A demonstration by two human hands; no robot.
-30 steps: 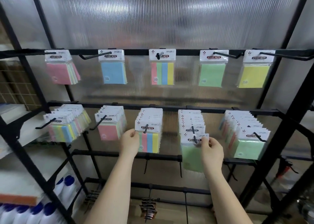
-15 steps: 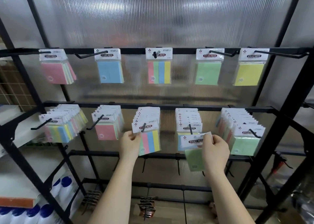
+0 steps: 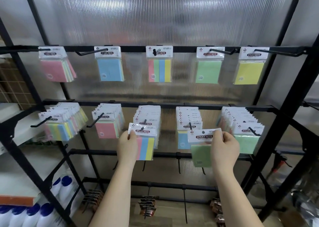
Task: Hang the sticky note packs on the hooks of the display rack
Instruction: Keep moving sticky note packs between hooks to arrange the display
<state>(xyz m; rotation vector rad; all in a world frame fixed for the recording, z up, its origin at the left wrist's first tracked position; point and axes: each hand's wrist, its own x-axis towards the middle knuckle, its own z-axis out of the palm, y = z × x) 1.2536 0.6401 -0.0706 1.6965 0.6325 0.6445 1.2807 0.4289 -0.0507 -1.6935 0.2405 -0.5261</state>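
Observation:
The black display rack [image 3: 172,49] carries two rows of hooks with sticky note packs. On the top row hang single packs: pink [image 3: 57,69], blue [image 3: 110,69], striped [image 3: 159,69], green [image 3: 208,71] and yellow [image 3: 249,71]. The middle row holds several thick stacks. My left hand [image 3: 128,145] pinches the header corner of a striped pack [image 3: 146,147] at the tip of the middle hook [image 3: 145,122]. My right hand [image 3: 224,148] grips a green pack [image 3: 201,155] by its header, clear of the hook [image 3: 190,126] behind it.
White bottles with blue caps [image 3: 32,213] stand at the lower left beside a white shelf [image 3: 19,132]. Lower bars [image 3: 96,152] carry bare hooks, and dark packs [image 3: 146,206] hang near the floor. A red-handled clamp [image 3: 281,163] sits on the right upright.
My right hand has drawn the green pack off its hook, toward me. My left hand has slid the striped pack forward to the hook tip.

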